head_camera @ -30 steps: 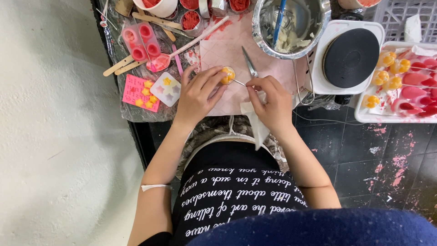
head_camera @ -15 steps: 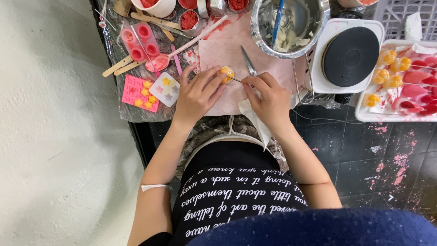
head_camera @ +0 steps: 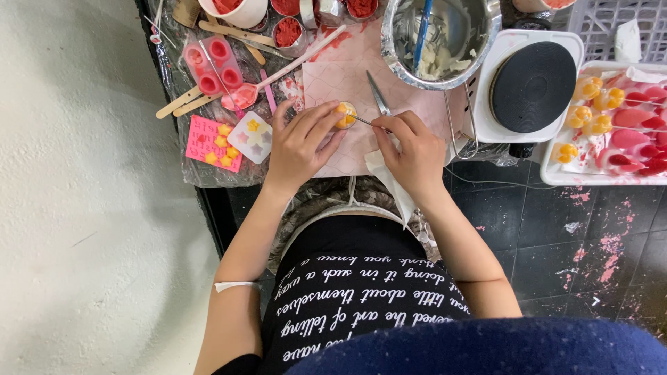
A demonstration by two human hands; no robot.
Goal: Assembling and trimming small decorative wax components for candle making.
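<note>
Fingers of the left hand (head_camera: 300, 142) pinch a small yellow-orange wax piece (head_camera: 344, 114) at upper centre; the right hand (head_camera: 411, 147) grips a thin metal pick (head_camera: 363, 121) lying horizontally, tip touching the piece's right side.

Moulds (head_camera: 229, 132) left of hands; bowl (head_camera: 439, 38) beyond; hotplate (head_camera: 531, 85), tray (head_camera: 611, 125) right.

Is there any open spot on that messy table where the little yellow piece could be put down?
Barely. The pink sheet has a bare patch between the left hand, the metal bowl and the red-filled cups. The black hot plate top is bare too. The table's left end, with moulds and sticks, is crowded.
</note>
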